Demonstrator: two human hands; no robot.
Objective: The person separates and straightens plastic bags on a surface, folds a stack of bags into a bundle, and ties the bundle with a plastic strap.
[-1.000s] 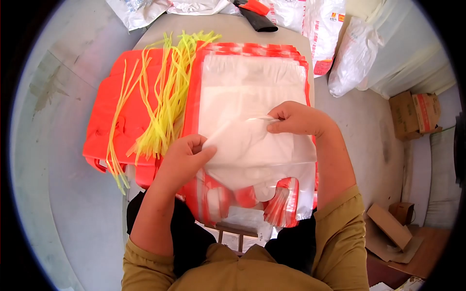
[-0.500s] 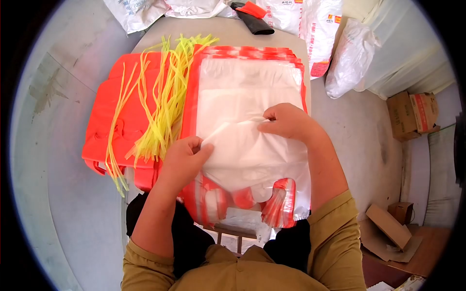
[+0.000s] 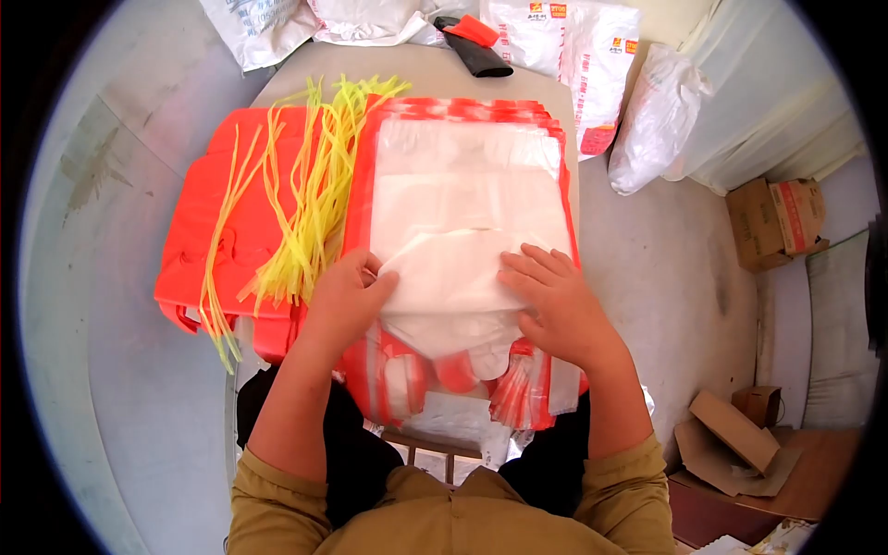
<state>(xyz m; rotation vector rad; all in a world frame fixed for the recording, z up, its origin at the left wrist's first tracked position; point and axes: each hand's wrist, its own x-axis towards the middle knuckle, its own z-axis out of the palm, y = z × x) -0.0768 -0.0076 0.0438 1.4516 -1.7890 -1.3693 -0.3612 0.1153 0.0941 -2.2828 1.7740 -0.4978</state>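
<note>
In front of me lies a stack of plastic bags (image 3: 467, 148), clear in the middle with red edges and handles. A whitish plastic bag (image 3: 453, 268) is spread on top, its upper edge slightly lifted and folded. My left hand (image 3: 351, 287) pinches the left side of this bag between thumb and fingers. My right hand (image 3: 555, 305) rests flat on its right side, fingers stretched and spread. Bunched red-striped handles (image 3: 524, 388) hang toward my lap at the near edge. Left of the stack, yellow plastic strips (image 3: 319, 194) lie across folded red bags (image 3: 203, 222).
Full white sacks (image 3: 592, 65) stand beyond the table (image 3: 370, 60), with another white sack (image 3: 657, 120) at the right. A black and red item (image 3: 476, 46) lies at the far edge. Cardboard boxes (image 3: 768, 222) sit on the right, and an opened carton (image 3: 735, 444) lies lower right.
My right hand has let go of the bag's upper edge and come down flat on its right side. The bag now lies flatter. My left hand keeps its pinch.
</note>
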